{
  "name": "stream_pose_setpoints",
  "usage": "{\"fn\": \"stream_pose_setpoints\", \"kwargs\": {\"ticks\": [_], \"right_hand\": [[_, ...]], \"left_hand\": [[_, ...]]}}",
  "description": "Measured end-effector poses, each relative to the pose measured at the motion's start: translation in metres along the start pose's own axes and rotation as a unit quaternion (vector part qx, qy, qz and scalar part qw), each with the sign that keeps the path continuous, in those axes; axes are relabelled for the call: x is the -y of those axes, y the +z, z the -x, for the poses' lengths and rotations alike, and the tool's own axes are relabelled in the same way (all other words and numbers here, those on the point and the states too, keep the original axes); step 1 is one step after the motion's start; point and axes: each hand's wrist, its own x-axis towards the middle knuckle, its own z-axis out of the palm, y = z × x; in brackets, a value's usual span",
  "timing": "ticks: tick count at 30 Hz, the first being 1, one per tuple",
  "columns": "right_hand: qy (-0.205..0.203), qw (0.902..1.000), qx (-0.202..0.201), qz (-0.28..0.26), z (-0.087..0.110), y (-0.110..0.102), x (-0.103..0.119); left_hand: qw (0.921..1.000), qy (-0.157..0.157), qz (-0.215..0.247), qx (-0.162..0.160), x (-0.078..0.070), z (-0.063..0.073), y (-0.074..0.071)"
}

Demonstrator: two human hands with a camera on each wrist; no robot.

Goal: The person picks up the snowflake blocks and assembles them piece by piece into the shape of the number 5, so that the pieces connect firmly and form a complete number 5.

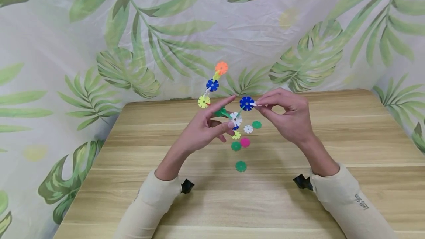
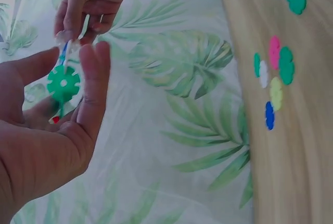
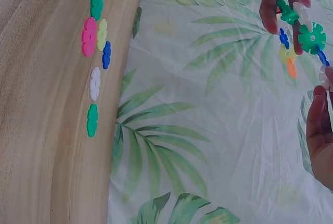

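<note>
A chain of slotted plastic snowflake discs is held up above the table between both hands. My left hand [image 1: 200,130] holds it near the middle, thumb by a white disc [image 1: 235,119] and index finger stretched out. Beyond that hand the chain runs up through a yellow disc [image 1: 204,101] and a blue disc [image 1: 212,85] to an orange disc [image 1: 221,68] at its end. At the other end, my right hand [image 1: 289,117] pinches a white disc [image 1: 256,104], which touches a dark blue disc [image 1: 246,103]. A green disc [image 2: 63,83] shows between the left fingers in the left wrist view.
Several loose discs lie on the wooden table [image 1: 132,194] below the hands: green [image 1: 241,166], pink [image 1: 245,142], yellow [image 1: 236,135], white [image 1: 248,129] and blue [image 3: 106,54]. A leaf-patterned cloth [image 1: 245,32] hangs behind the table's far edge.
</note>
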Motion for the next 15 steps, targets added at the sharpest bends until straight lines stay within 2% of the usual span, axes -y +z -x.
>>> {"fn": "stream_pose_setpoints", "kwargs": {"ticks": [5, 7, 9, 11, 13, 15], "right_hand": [[0.001, 0.9999, -0.010, -0.004, 0.000, 0.001, 0.001], [0.000, 0.9999, -0.010, -0.010, 0.000, 0.002, 0.002], [-0.002, 0.9999, -0.006, -0.016, 0.000, 0.002, 0.002], [-0.006, 0.9998, -0.002, -0.017, 0.000, 0.003, 0.001], [-0.010, 0.9999, 0.004, -0.012, 0.001, 0.005, 0.000], [-0.014, 0.9998, 0.011, -0.006, 0.003, 0.008, -0.001]], "left_hand": [[0.9964, -0.043, -0.069, 0.023, -0.012, 0.010, -0.012], [0.9924, -0.059, -0.108, 0.009, -0.018, 0.016, -0.016], [0.9874, -0.065, -0.143, -0.021, -0.025, 0.021, -0.018], [0.9831, -0.048, -0.165, -0.062, -0.030, 0.024, -0.016], [0.9807, -0.006, -0.167, -0.102, -0.032, 0.025, -0.012], [0.9778, 0.044, -0.161, -0.127, -0.030, 0.021, -0.007]]}}
